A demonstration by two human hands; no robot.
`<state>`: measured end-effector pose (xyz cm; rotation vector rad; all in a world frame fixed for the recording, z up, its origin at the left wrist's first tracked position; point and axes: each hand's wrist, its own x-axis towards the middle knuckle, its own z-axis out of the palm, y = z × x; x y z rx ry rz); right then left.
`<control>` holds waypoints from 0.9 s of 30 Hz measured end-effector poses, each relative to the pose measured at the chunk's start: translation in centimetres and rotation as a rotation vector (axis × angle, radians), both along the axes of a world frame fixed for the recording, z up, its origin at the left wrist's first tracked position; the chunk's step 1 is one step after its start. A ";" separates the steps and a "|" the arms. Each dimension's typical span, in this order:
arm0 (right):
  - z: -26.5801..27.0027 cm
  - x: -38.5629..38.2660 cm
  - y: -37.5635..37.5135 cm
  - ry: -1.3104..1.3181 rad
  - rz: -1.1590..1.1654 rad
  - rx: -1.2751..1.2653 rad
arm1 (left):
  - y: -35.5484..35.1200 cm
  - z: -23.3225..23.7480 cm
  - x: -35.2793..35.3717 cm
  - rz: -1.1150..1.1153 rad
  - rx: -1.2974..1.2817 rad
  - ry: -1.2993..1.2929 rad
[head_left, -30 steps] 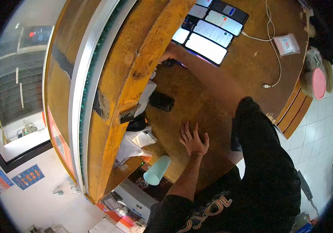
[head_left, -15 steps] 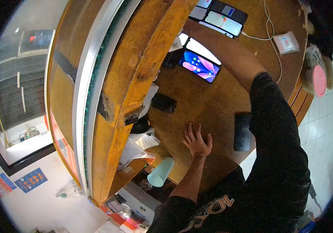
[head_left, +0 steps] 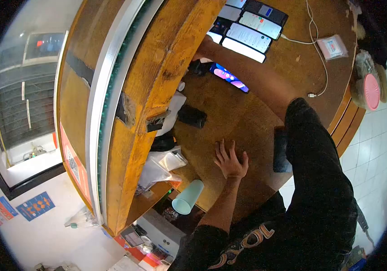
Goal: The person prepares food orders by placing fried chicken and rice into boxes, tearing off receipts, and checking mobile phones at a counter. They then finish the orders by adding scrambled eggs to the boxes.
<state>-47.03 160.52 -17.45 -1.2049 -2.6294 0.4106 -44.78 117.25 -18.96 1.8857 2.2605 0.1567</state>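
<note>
My left hand (head_left: 231, 161) lies flat on the brown tabletop (head_left: 243, 122), fingers spread, holding nothing. My right arm reaches across to the far side, where my right hand (head_left: 204, 49) is beside the wooden beam (head_left: 157, 77); its fingers are hidden. Beneath that forearm, a phone with a blue and pink screen (head_left: 229, 78) is partly covered. Just beyond the arm lie a phone with a blank white screen (head_left: 244, 49), a phone showing a list (head_left: 249, 37) and several others. A black phone-like slab (head_left: 282, 151) sits by my right sleeve, partly covered.
A pale green cup (head_left: 188, 198) lies tilted at the table's near edge, beside clear plastic bags (head_left: 159, 165). A dark object (head_left: 192, 116) rests near the beam. The white cable (head_left: 314, 27) runs past a small plastic packet (head_left: 332, 47). A pink-lidded container (head_left: 371, 91) stands at right.
My right hand and forearm have shifted down and left in the view, uncovering more of the far phones and covering part of the blue and pink one. My left hand stays flat.
</note>
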 end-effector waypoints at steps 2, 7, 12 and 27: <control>0.9 -0.7 -0.6 -0.100 -0.027 -0.079 | 0.0 0.3 0.1 0.006 -0.004 -0.004; 2.7 -0.4 5.3 -0.194 -0.084 -0.018 | -0.1 -0.6 -0.2 -0.004 0.032 -0.019; 3.9 4.6 3.4 -0.167 -0.115 0.162 | 0.1 0.0 -0.1 0.005 0.044 -0.022; 18.2 23.0 -38.2 1.112 -0.181 0.049 | -0.7 0.2 0.5 0.011 0.166 -0.012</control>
